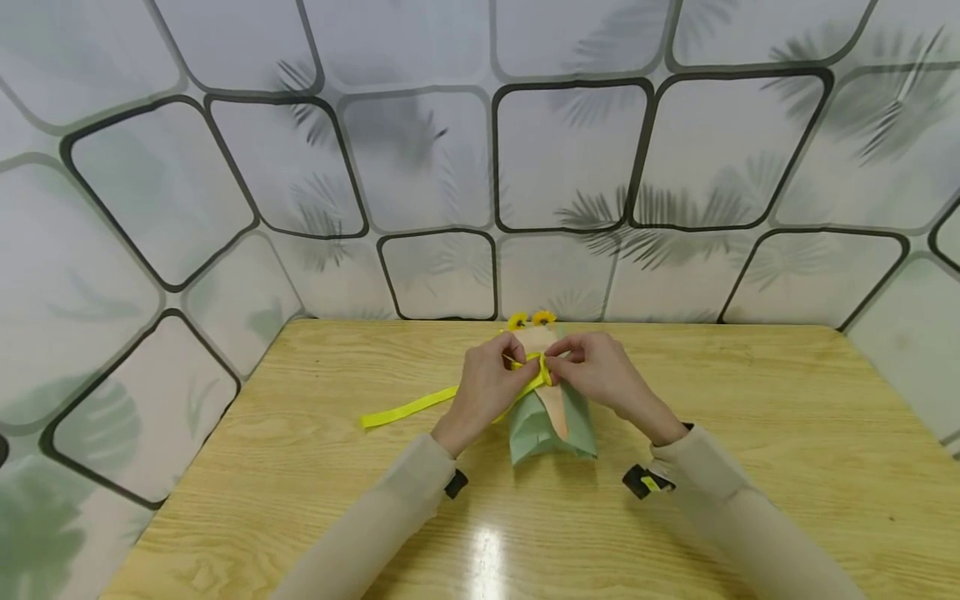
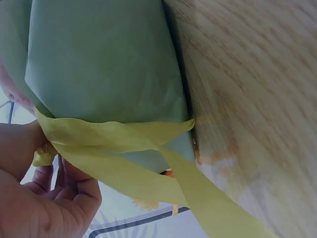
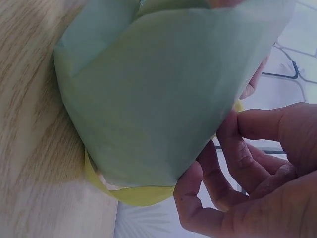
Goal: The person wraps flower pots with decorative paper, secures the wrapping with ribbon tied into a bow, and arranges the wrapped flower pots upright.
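Note:
A bouquet wrapped in pale green paper (image 1: 579, 417) lies on the table, with yellow flowers (image 1: 543, 317) at its far end. Yellow ribbon (image 1: 408, 408) runs around the wrap, and one long tail stretches left across the tabletop. My left hand (image 1: 487, 379) pinches the ribbon between thumb and fingers on top of the bouquet. From the other side, my right hand (image 1: 600, 371) pinches a ribbon loop close by. In the left wrist view, ribbon bands (image 2: 124, 136) cross near the left hand (image 2: 54, 198). Fingers of the right hand (image 3: 252, 168) touch the green paper (image 3: 143, 94).
The bouquet stands near the back of the wood-grain table (image 1: 300, 500). Behind it hangs a patterned fabric wall (image 1: 570, 158) with dark outlines and leaf prints. A dark strap piece (image 1: 647, 482) shows beneath the right sleeve.

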Motion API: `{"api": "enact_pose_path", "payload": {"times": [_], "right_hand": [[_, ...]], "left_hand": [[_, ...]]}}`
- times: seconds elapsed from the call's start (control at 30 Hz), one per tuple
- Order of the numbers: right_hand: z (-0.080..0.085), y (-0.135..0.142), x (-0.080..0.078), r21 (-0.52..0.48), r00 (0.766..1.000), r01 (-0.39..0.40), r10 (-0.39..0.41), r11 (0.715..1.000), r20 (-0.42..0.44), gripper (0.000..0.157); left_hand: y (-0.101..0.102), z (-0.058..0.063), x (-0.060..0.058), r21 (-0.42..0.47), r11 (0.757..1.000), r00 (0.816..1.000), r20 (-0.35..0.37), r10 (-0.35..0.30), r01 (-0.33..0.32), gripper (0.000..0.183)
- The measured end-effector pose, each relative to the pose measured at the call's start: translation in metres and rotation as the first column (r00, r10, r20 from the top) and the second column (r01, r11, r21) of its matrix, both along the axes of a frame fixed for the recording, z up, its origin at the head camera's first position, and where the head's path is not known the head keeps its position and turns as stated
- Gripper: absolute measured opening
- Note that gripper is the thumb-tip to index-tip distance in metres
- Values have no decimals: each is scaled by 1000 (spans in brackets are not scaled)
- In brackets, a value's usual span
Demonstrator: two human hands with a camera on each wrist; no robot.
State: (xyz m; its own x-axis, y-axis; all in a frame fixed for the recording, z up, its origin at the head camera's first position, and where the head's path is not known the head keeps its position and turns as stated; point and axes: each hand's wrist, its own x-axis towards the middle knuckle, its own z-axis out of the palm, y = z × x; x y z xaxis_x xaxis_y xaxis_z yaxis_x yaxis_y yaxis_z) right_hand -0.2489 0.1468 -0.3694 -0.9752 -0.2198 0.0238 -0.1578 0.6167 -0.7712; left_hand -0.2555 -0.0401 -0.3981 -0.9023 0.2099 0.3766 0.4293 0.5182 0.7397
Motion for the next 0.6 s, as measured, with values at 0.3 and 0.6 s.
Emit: {"api": "enact_pose_path", "payload": {"times": [0.3, 0.6], "right_hand": [[-1, 3, -2, -73, 1000, 3, -1, 997, 29, 22], [-1, 4, -3, -85, 999, -3, 7, 996, 46, 21]], "left_hand": [[1, 0, 0, -35, 999, 998, -43, -34, 33, 20], [-2, 0, -2, 17, 1000, 999, 34, 18, -18, 13]]}}
